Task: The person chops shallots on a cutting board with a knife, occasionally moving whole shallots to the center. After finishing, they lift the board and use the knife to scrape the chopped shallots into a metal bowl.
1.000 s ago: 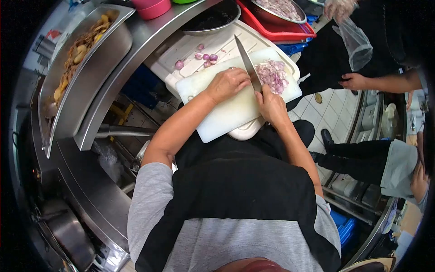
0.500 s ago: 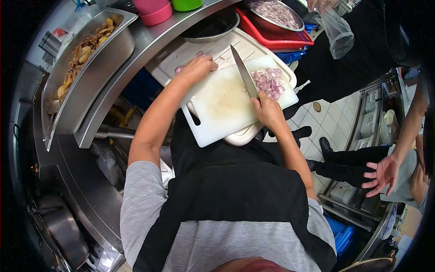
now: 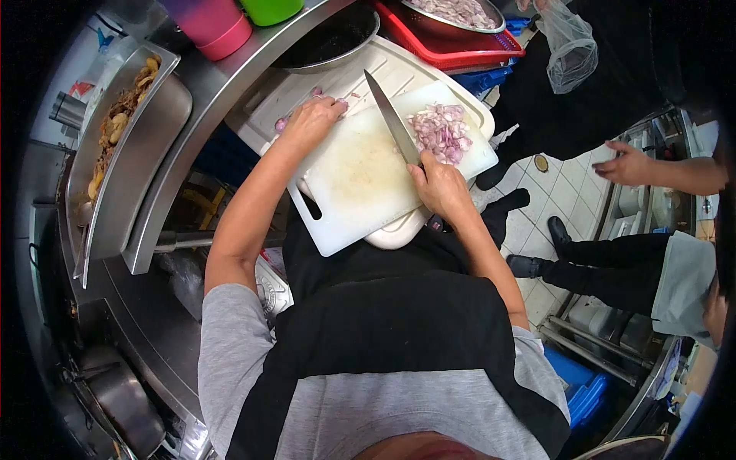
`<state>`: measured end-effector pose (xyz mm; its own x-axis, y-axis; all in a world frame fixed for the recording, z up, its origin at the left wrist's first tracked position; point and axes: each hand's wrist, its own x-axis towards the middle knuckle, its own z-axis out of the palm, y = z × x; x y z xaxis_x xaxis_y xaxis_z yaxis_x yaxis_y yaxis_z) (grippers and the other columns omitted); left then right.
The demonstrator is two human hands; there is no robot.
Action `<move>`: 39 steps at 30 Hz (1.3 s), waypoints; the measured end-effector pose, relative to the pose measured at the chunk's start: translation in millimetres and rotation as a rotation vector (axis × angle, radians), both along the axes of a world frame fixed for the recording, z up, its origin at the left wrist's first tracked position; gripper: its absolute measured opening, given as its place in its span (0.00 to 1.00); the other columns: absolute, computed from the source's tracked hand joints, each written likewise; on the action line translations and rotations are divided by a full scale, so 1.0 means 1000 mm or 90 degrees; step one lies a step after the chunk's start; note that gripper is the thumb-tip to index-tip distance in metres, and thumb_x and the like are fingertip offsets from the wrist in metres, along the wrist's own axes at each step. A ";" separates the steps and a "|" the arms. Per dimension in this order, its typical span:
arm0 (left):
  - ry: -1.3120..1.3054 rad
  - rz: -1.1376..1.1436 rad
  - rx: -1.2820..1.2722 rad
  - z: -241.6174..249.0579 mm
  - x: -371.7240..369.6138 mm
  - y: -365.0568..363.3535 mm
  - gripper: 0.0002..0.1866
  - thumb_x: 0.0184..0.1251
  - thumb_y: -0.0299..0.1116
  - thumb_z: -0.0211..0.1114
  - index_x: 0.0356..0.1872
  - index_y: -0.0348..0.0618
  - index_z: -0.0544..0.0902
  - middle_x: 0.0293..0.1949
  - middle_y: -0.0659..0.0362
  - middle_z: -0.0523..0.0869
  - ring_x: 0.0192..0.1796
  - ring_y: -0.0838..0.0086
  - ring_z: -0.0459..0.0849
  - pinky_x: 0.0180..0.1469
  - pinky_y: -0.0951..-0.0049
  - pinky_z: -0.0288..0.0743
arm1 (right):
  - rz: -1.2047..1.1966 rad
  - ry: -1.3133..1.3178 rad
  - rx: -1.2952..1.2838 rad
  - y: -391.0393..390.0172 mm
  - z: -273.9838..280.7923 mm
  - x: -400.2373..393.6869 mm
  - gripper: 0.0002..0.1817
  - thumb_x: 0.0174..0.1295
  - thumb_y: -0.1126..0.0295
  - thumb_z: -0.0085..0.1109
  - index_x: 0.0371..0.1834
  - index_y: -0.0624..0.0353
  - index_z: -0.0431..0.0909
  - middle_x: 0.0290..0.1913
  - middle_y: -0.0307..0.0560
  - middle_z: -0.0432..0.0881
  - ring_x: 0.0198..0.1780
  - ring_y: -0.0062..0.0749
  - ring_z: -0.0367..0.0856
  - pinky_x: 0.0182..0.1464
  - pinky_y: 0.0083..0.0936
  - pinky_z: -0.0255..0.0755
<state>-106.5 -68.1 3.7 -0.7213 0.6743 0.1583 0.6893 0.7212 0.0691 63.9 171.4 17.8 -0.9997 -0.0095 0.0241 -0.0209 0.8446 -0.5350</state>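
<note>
Your right hand (image 3: 443, 186) is wrapped around the handle of the knife (image 3: 389, 115), whose blade slants to the far left across the far edge of the cutting board (image 3: 360, 180), just left of the chopped shallots (image 3: 442, 132) heaped on the board's right part. Your left hand (image 3: 310, 124) is past the board's far left edge at the whole shallots (image 3: 281, 124) on the white tray (image 3: 377, 65), fingers bent down over them, and I cannot tell whether they grip one. Beyond, a dark pan (image 3: 326, 38) stands far left and a red basket (image 3: 460, 58) far right
</note>
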 end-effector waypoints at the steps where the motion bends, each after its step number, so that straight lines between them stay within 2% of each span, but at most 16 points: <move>1: 0.000 -0.001 -0.004 -0.002 0.000 0.000 0.10 0.63 0.28 0.59 0.44 0.42 0.84 0.44 0.52 0.84 0.51 0.55 0.82 0.52 0.60 0.75 | -0.001 0.000 -0.004 0.000 0.001 0.000 0.17 0.68 0.60 0.53 0.39 0.67 0.71 0.27 0.70 0.81 0.33 0.66 0.82 0.41 0.54 0.74; 3: 0.005 -0.001 0.144 -0.006 -0.003 0.002 0.11 0.62 0.28 0.64 0.45 0.41 0.85 0.40 0.53 0.87 0.46 0.60 0.85 0.50 0.65 0.77 | 0.005 -0.025 -0.041 0.002 0.003 0.001 0.17 0.68 0.58 0.54 0.39 0.65 0.69 0.32 0.70 0.81 0.37 0.67 0.81 0.42 0.54 0.72; 4: 0.004 -0.006 0.141 0.006 0.005 0.010 0.11 0.62 0.28 0.64 0.45 0.41 0.85 0.40 0.53 0.87 0.46 0.60 0.85 0.50 0.65 0.77 | 0.000 -0.025 -0.044 0.005 0.003 0.000 0.17 0.68 0.58 0.54 0.39 0.65 0.69 0.32 0.70 0.81 0.37 0.67 0.81 0.42 0.54 0.72; 6: -0.207 0.175 0.395 0.022 0.030 0.025 0.11 0.62 0.29 0.68 0.45 0.40 0.86 0.35 0.55 0.88 0.38 0.68 0.86 0.46 0.70 0.78 | 0.067 -0.057 -0.059 0.013 0.003 0.000 0.18 0.68 0.58 0.53 0.41 0.66 0.71 0.34 0.72 0.81 0.39 0.67 0.80 0.44 0.53 0.72; 8: -0.294 0.137 0.448 -0.003 0.038 0.029 0.11 0.61 0.31 0.67 0.43 0.41 0.87 0.36 0.52 0.88 0.35 0.68 0.85 0.43 0.69 0.78 | 0.086 -0.103 -0.052 0.020 0.013 0.000 0.18 0.68 0.59 0.52 0.42 0.68 0.72 0.34 0.72 0.81 0.40 0.66 0.81 0.46 0.52 0.72; 10: -0.309 0.122 0.416 0.001 0.064 0.041 0.12 0.64 0.31 0.67 0.46 0.38 0.85 0.34 0.54 0.88 0.35 0.72 0.85 0.42 0.72 0.77 | 0.108 -0.148 -0.042 0.028 0.020 -0.001 0.19 0.68 0.59 0.51 0.43 0.69 0.73 0.34 0.72 0.82 0.41 0.65 0.82 0.48 0.52 0.73; 13: -0.174 0.129 0.337 -0.002 0.080 0.044 0.12 0.63 0.32 0.68 0.46 0.39 0.86 0.36 0.53 0.87 0.37 0.66 0.85 0.43 0.69 0.78 | 0.090 -0.152 -0.004 0.038 0.024 -0.004 0.17 0.69 0.60 0.52 0.43 0.67 0.74 0.35 0.71 0.81 0.42 0.66 0.81 0.47 0.52 0.71; 17: -0.152 0.131 0.281 0.011 0.090 0.032 0.13 0.63 0.33 0.67 0.45 0.38 0.85 0.41 0.53 0.86 0.38 0.65 0.84 0.43 0.68 0.79 | 0.059 -0.139 0.057 0.044 0.031 -0.007 0.16 0.68 0.61 0.53 0.41 0.66 0.74 0.33 0.70 0.82 0.40 0.65 0.82 0.45 0.52 0.73; 20: -0.186 0.127 0.327 0.015 0.089 0.023 0.10 0.60 0.29 0.69 0.42 0.38 0.85 0.45 0.52 0.85 0.40 0.63 0.86 0.45 0.67 0.80 | 0.057 -0.119 0.084 0.039 0.035 -0.001 0.15 0.68 0.61 0.53 0.40 0.65 0.73 0.31 0.68 0.82 0.38 0.64 0.82 0.44 0.52 0.73; 22: -0.209 0.024 0.401 0.010 0.084 0.018 0.09 0.59 0.26 0.68 0.41 0.39 0.85 0.43 0.54 0.85 0.40 0.63 0.86 0.45 0.68 0.80 | 0.069 -0.097 0.083 0.034 0.034 0.003 0.15 0.68 0.61 0.54 0.40 0.65 0.72 0.30 0.67 0.82 0.37 0.64 0.82 0.43 0.52 0.73; 25: -0.157 -0.065 0.356 0.002 0.077 0.023 0.08 0.59 0.24 0.67 0.40 0.40 0.85 0.41 0.55 0.86 0.40 0.63 0.86 0.45 0.68 0.81 | 0.092 -0.077 0.093 0.027 0.036 0.005 0.14 0.67 0.62 0.54 0.40 0.66 0.72 0.30 0.66 0.83 0.37 0.62 0.83 0.42 0.51 0.75; 29: -0.180 -0.046 0.366 -0.003 0.078 0.042 0.08 0.59 0.25 0.68 0.40 0.40 0.85 0.40 0.55 0.86 0.40 0.62 0.86 0.45 0.67 0.80 | 0.121 -0.061 0.119 0.023 0.030 0.003 0.15 0.67 0.63 0.53 0.41 0.67 0.73 0.31 0.65 0.83 0.37 0.59 0.85 0.40 0.50 0.77; 32: -0.184 -0.018 0.377 -0.003 0.079 0.058 0.08 0.59 0.26 0.68 0.40 0.40 0.85 0.39 0.54 0.86 0.41 0.61 0.86 0.45 0.66 0.80 | 0.145 -0.079 0.140 0.024 0.029 -0.006 0.15 0.69 0.62 0.51 0.40 0.66 0.72 0.29 0.65 0.82 0.35 0.61 0.83 0.39 0.52 0.75; 37: -0.079 -0.050 0.365 -0.008 0.079 0.062 0.07 0.59 0.28 0.68 0.37 0.39 0.87 0.38 0.54 0.87 0.41 0.59 0.86 0.45 0.65 0.80 | 0.181 -0.102 0.189 0.022 0.051 -0.011 0.14 0.69 0.63 0.50 0.40 0.66 0.72 0.29 0.64 0.83 0.35 0.60 0.84 0.39 0.51 0.76; 39: -0.087 -0.046 0.375 -0.010 0.079 0.061 0.06 0.59 0.27 0.68 0.37 0.39 0.87 0.38 0.54 0.87 0.41 0.59 0.86 0.45 0.65 0.80 | 0.185 -0.109 0.195 0.020 0.046 -0.010 0.14 0.69 0.63 0.50 0.41 0.66 0.72 0.29 0.63 0.83 0.35 0.60 0.84 0.38 0.50 0.76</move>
